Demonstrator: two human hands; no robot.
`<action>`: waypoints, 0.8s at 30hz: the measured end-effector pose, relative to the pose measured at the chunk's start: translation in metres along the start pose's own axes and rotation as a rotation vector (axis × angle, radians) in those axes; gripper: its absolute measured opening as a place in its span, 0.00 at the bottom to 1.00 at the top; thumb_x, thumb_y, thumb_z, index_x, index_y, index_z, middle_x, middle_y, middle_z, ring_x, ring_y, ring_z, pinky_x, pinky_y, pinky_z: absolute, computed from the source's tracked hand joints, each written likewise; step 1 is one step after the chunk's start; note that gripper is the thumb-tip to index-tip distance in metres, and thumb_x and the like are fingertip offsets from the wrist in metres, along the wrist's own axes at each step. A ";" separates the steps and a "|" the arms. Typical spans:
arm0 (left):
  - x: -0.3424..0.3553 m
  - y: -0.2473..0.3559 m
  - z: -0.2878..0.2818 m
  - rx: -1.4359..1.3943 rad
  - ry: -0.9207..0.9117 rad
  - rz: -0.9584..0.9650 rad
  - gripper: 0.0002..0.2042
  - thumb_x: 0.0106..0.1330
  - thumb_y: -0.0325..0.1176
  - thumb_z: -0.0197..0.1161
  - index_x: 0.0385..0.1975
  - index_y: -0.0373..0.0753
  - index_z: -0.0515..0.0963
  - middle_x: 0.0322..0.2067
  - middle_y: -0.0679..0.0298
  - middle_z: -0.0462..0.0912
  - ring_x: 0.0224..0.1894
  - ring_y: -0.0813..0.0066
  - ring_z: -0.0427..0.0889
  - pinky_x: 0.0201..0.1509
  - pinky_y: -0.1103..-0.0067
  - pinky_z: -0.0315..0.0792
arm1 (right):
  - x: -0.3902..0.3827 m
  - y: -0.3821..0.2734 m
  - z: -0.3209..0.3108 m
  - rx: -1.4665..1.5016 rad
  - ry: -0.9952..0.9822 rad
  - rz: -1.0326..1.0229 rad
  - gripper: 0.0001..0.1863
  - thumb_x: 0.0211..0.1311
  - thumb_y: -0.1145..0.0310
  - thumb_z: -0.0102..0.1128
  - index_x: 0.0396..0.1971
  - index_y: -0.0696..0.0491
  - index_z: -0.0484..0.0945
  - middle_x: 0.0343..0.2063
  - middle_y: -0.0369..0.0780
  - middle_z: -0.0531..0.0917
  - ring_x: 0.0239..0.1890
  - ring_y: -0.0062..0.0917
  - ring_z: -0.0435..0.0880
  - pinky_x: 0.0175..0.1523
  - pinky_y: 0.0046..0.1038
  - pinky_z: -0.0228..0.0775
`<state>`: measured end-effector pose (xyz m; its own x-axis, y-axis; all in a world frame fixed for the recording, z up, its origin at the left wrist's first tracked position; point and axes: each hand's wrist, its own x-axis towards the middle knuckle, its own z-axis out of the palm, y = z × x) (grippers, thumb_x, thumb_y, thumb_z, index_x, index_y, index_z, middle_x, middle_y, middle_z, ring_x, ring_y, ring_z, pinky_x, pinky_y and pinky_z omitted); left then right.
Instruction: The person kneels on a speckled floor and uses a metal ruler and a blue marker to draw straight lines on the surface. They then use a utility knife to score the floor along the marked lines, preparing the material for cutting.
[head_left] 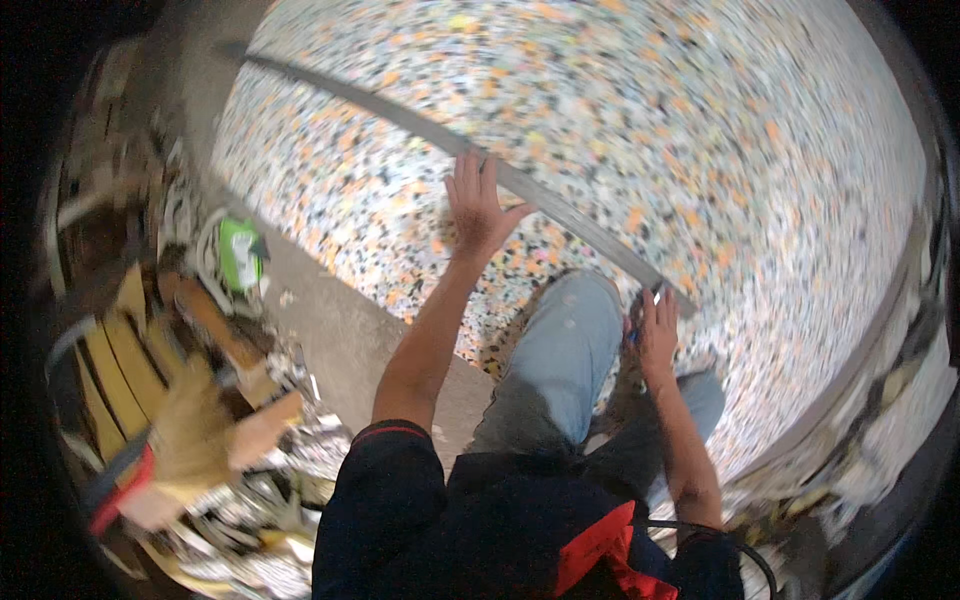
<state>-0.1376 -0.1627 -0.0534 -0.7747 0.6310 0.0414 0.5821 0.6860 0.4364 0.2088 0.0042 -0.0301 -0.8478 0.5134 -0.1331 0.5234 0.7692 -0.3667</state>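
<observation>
A large foam sheet (620, 130), white with orange, black and yellow flecks, lies spread out under both hands. A long grey straightedge (570, 215) runs across it from the far left to the near right; the fisheye bends its outline. My left hand (480, 210) presses on the straightedge near its middle, fingers stretched and thumb out to the side, holding nothing. By the straightedge's near end is my right hand (657, 340), its fingers partly bent around a small dark thing with a bit of blue, too blurred to name.
My jeans-clad knee (575, 320) rests over the sheet's near edge. On the left, bare floor (340, 340) borders a heap of scraps, with a green package (240, 255), a straw-coloured brush or broom head (195, 430) and yellow strips (120, 370). More whitish scraps (880, 430) line the right side.
</observation>
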 end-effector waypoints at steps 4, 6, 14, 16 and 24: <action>0.000 -0.042 -0.011 -0.033 0.079 -0.326 0.50 0.61 0.60 0.70 0.74 0.30 0.58 0.75 0.43 0.53 0.79 0.41 0.43 0.78 0.44 0.36 | 0.000 0.005 -0.002 -0.077 -0.084 -0.028 0.35 0.61 0.61 0.69 0.66 0.57 0.68 0.64 0.61 0.70 0.72 0.59 0.61 0.74 0.58 0.56; 0.012 -0.063 -0.015 -0.048 0.087 -0.385 0.50 0.62 0.62 0.68 0.74 0.30 0.56 0.77 0.44 0.50 0.80 0.42 0.40 0.79 0.44 0.34 | -0.003 0.008 -0.002 -0.048 -0.094 -0.044 0.35 0.61 0.62 0.69 0.66 0.56 0.68 0.64 0.61 0.70 0.72 0.60 0.61 0.74 0.58 0.56; 0.026 -0.068 -0.013 0.153 -0.056 -0.457 0.54 0.57 0.76 0.60 0.78 0.46 0.54 0.80 0.58 0.44 0.81 0.48 0.34 0.78 0.43 0.26 | -0.003 0.011 -0.005 -0.050 -0.161 -0.021 0.34 0.61 0.71 0.61 0.69 0.55 0.67 0.67 0.63 0.65 0.72 0.62 0.60 0.76 0.55 0.53; 0.027 -0.068 -0.013 0.122 -0.081 -0.448 0.53 0.57 0.76 0.60 0.77 0.49 0.57 0.80 0.58 0.44 0.81 0.47 0.35 0.78 0.42 0.26 | 0.001 0.005 -0.014 -0.056 -0.192 -0.001 0.35 0.58 0.73 0.64 0.68 0.56 0.67 0.66 0.62 0.67 0.72 0.60 0.62 0.74 0.57 0.55; 0.024 -0.073 -0.005 0.084 0.025 -0.401 0.45 0.59 0.70 0.63 0.73 0.53 0.66 0.78 0.57 0.51 0.80 0.46 0.40 0.76 0.39 0.28 | 0.148 -0.100 -0.052 0.168 -0.061 -0.134 0.21 0.68 0.75 0.56 0.60 0.56 0.78 0.40 0.50 0.84 0.40 0.44 0.83 0.44 0.40 0.75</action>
<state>-0.2002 -0.1991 -0.0797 -0.9495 0.2990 -0.0947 0.2500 0.9038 0.3473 0.0356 0.0226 0.0348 -0.9152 0.3826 -0.1264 0.3880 0.7526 -0.5320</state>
